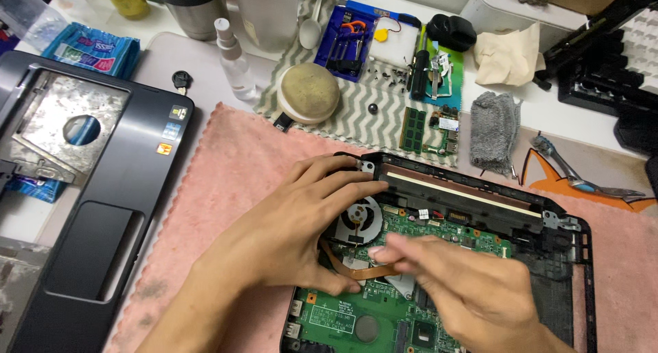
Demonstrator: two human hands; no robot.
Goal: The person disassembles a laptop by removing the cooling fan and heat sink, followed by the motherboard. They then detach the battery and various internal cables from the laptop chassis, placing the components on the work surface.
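Head view: opened laptop base [548,223] lies on a pink mat [233,168], green mainboard [343,319] exposed; left hand [295,229] rests palm-down over the board's upper left corner, fingers spread and reaching past the round cooling fan [363,219], thumb tucked low, clamped on nothing visible; right hand [466,284] lies across the board's middle, fingertips drawn together at a copper-coloured heat pipe [356,271] just below the fan; blur hides whether they pinch it, so grip cannot be told.

Left of the mat, detached dark palm-rest cover [103,188] lies on the counter [157,58], small square stickers in yellow-green, blue and orange near its upper right corner; blue plastic packet [92,48] behind it, flat and crinkled, with a red-and-white label patch.

Behind the mat, a zigzag-striped cloth [363,113] carries a round tan pad [310,92], loose screws, two green memory sticks [413,129]; blue tool case [348,41] open at its far edge; clear spray bottle [234,58] upright just left; grey rag [495,130] right, metal tool [582,181] beyond.
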